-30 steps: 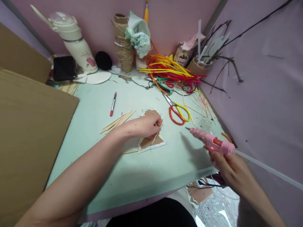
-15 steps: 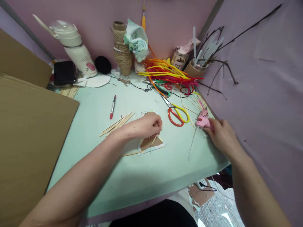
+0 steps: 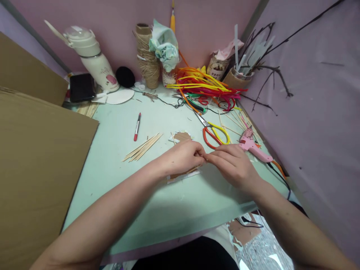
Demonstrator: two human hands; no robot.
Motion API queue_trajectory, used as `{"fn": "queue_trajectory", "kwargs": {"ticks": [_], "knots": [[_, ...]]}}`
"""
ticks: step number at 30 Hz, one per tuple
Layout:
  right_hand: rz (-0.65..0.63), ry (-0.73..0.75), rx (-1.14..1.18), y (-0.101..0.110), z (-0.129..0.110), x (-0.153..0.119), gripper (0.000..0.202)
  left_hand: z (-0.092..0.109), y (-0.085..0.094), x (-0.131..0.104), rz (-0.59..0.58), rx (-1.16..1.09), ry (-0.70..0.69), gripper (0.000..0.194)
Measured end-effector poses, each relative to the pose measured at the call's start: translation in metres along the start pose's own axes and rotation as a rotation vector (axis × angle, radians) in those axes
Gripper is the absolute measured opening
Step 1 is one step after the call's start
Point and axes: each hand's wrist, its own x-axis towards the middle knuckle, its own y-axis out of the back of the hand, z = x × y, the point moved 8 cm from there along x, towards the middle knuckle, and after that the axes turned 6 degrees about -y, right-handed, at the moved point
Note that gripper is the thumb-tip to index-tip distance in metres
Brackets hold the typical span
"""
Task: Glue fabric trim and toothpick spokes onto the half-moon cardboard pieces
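My left hand (image 3: 187, 156) is closed in a pinch above a cardboard piece (image 3: 182, 136) edged with white and pale cloth, covering most of it. My right hand (image 3: 234, 165) meets it from the right, thumb and fingers pressed together at the left fingertips. Between them shows a tiny tan tip that looks like the end of a thin wooden stick; the rest is hidden. Another thin stick lies along the cardboard below my left hand. A pink glue gun (image 3: 254, 148) rests on the table just beyond my right hand, untouched.
Scissors (image 3: 215, 135) with red and yellow handles lie behind my right hand. Left are a bundle of wooden sticks (image 3: 143, 147) and a red-tipped marker (image 3: 137, 127). Pipe cleaners (image 3: 202, 82), twine (image 3: 147, 60) and a white bottle (image 3: 98, 67) line the back. Cardboard (image 3: 36, 161) stands left.
My right hand has let go of the glue gun and moved left to meet my left hand. The left hand has shifted slightly right, and the view has moved a little.
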Motion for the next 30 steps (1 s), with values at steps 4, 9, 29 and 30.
{"fn": "queue_trajectory", "kwargs": {"ticks": [4, 9, 29, 30], "knots": [[-0.117, -0.098, 0.075, -0.005, 0.02, -0.018, 0.028, -0.001, 0.007, -0.014, 0.057, 0.224, 0.025, 0.02], [-0.148, -0.157, 0.15, -0.011, 0.03, -0.037, 0.023, -0.004, -0.012, -0.036, -0.036, 0.537, -0.034, 0.023], [-0.136, -0.171, 0.134, -0.024, 0.028, -0.044, 0.022, -0.014, -0.025, -0.039, -0.032, 0.6, -0.056, 0.029], [-0.137, -0.173, 0.136, -0.025, 0.028, -0.044, 0.022, -0.014, -0.025, -0.039, -0.031, 0.6, -0.058, 0.029]]}}
